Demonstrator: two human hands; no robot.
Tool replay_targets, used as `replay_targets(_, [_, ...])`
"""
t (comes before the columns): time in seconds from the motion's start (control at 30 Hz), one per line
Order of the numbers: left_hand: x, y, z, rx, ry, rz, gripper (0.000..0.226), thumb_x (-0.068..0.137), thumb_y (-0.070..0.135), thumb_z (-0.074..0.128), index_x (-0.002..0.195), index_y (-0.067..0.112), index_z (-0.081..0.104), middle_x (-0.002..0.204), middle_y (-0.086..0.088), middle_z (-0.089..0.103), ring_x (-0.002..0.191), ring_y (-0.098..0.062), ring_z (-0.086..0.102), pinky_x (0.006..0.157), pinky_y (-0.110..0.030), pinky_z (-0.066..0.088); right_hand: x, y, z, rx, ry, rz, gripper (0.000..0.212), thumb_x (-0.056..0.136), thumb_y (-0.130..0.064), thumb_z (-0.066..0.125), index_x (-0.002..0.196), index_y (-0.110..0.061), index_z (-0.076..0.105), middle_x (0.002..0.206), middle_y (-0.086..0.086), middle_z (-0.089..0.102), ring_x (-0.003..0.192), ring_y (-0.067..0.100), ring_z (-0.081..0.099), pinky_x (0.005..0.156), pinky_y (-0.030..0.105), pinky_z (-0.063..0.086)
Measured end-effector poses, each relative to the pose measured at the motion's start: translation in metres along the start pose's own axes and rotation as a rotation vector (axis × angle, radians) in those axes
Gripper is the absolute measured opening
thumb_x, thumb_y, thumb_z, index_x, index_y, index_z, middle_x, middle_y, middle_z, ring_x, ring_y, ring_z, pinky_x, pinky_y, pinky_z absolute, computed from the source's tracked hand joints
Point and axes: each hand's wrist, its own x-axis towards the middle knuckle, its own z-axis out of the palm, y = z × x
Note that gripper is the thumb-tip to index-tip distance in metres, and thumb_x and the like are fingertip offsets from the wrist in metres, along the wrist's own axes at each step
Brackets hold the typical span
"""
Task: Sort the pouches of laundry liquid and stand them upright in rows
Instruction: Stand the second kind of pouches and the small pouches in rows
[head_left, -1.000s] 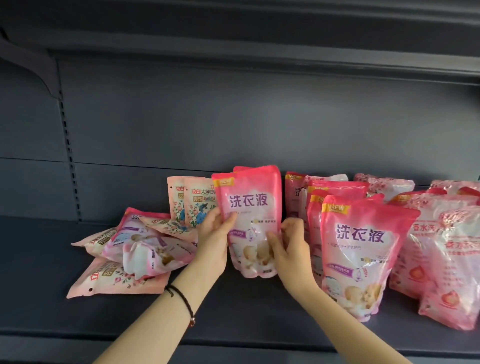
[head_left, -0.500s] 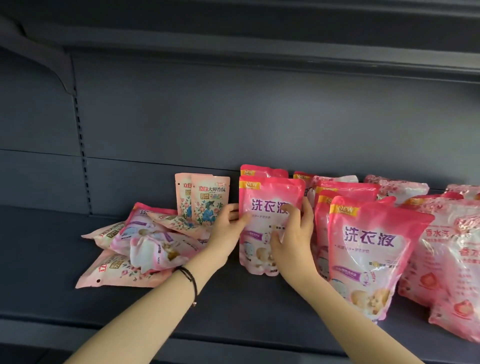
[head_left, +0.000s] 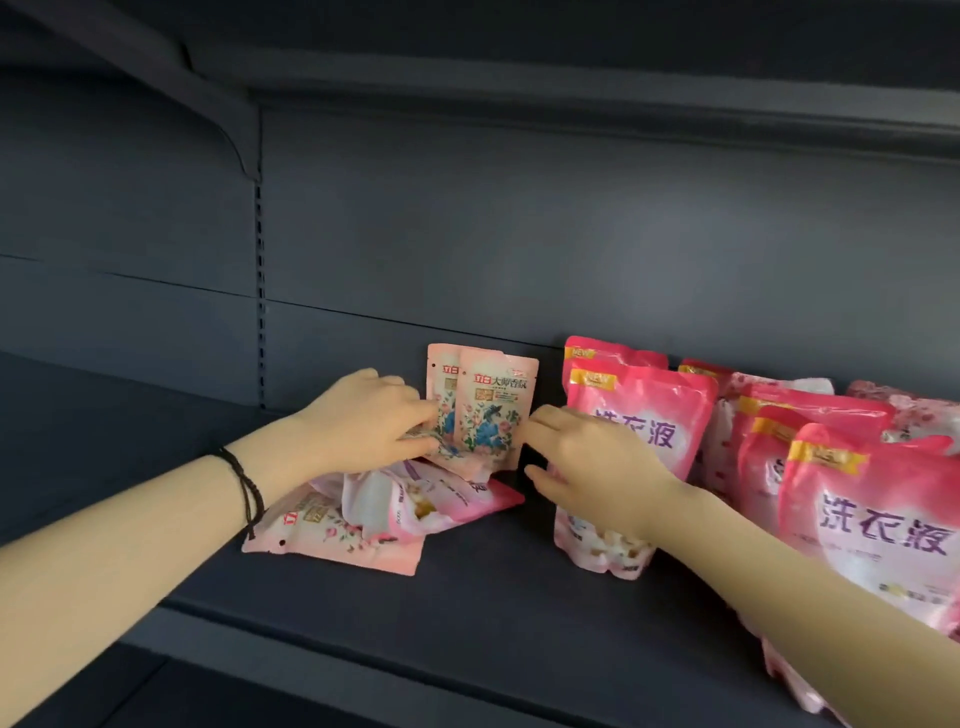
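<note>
On the dark shelf (head_left: 493, 618), a pink pouch (head_left: 649, 415) with purple lettering stands upright, one more of its kind behind it. My right hand (head_left: 587, 462) hovers in front of it with fingers loosely spread, holding nothing. To the left, two pale floral pouches (head_left: 493, 410) lean upright against the back wall. Below them lies a loose pile of pouches (head_left: 395, 509), flat and crumpled. My left hand (head_left: 363, 421) rests on top of that pile, and its fingertips pinch the edge of a floral pouch lying there.
More pink pouches (head_left: 810, 431) stand in rows to the right, the nearest one (head_left: 883, 519) close to the shelf's front edge beside my right forearm. An upper shelf (head_left: 519, 67) hangs overhead. The shelf surface (head_left: 130, 441) left of the pile is bare.
Both hands let go of the pink pouch, which now stands in its row. My left hand moved left onto the pile; my right hand drew back toward the floral pouches. The view swung left.
</note>
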Motion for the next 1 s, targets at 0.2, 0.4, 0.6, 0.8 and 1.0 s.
replay_targets(0.2, [0.005, -0.052, 0.029, 0.119, 0.024, 0.102, 0.041, 0.097, 0.055, 0.031, 0.111, 0.026, 0.057, 0.094, 0.008, 0.06, 0.091, -0.014, 0.053, 0.074, -0.029, 0.032, 0.049, -0.013, 0.027, -0.134, -0.098, -0.021, 0.032, 0.093, -0.029, 0.045, 0.124, -0.023, 0.052, 0.119, -0.001, 0.055, 0.108, 0.021, 0.055, 0.077, 0.034, 0.049])
replay_targets(0.4, [0.014, -0.095, 0.063, 0.061, 0.0, 0.222, 0.044, 0.094, 0.062, 0.031, 0.111, 0.029, 0.055, 0.093, 0.011, 0.059, 0.092, -0.013, 0.052, 0.075, -0.029, 0.032, 0.091, -0.024, 0.049, -0.245, -0.277, 0.026, 0.043, 0.09, -0.043, 0.054, 0.129, -0.024, 0.05, 0.115, 0.002, 0.057, 0.104, 0.025, 0.057, 0.079, 0.036, 0.049])
replay_targets(0.6, [0.031, -0.092, 0.095, -0.229, -0.13, 0.219, 0.049, 0.087, 0.069, 0.04, 0.118, 0.034, 0.054, 0.107, 0.015, 0.058, 0.102, -0.007, 0.051, 0.087, -0.027, 0.035, 0.097, -0.031, 0.069, -0.174, -0.435, 0.14, 0.043, 0.089, -0.044, 0.059, 0.125, -0.021, 0.054, 0.118, -0.001, 0.06, 0.104, 0.023, 0.059, 0.079, 0.036, 0.052])
replay_targets(0.8, [0.033, -0.088, 0.103, -0.409, 0.046, 0.04, 0.035, 0.085, 0.063, 0.047, 0.085, 0.029, 0.052, 0.085, 0.016, 0.051, 0.082, -0.006, 0.048, 0.07, -0.025, 0.037, 0.098, -0.026, 0.076, -0.119, -0.304, 0.358, 0.017, 0.088, -0.024, 0.046, 0.083, -0.016, 0.061, 0.088, -0.001, 0.066, 0.076, 0.022, 0.062, 0.071, 0.032, 0.053])
replay_targets(1.0, [0.023, -0.102, 0.09, -0.549, 0.229, -0.311, 0.053, 0.086, 0.065, 0.04, 0.07, 0.02, 0.062, 0.067, 0.007, 0.063, 0.063, -0.012, 0.06, 0.053, -0.026, 0.046, 0.117, -0.021, 0.058, 0.033, -0.026, 0.563, 0.013, 0.081, -0.03, 0.055, 0.07, -0.025, 0.056, 0.074, -0.003, 0.065, 0.069, 0.022, 0.061, 0.061, 0.027, 0.048])
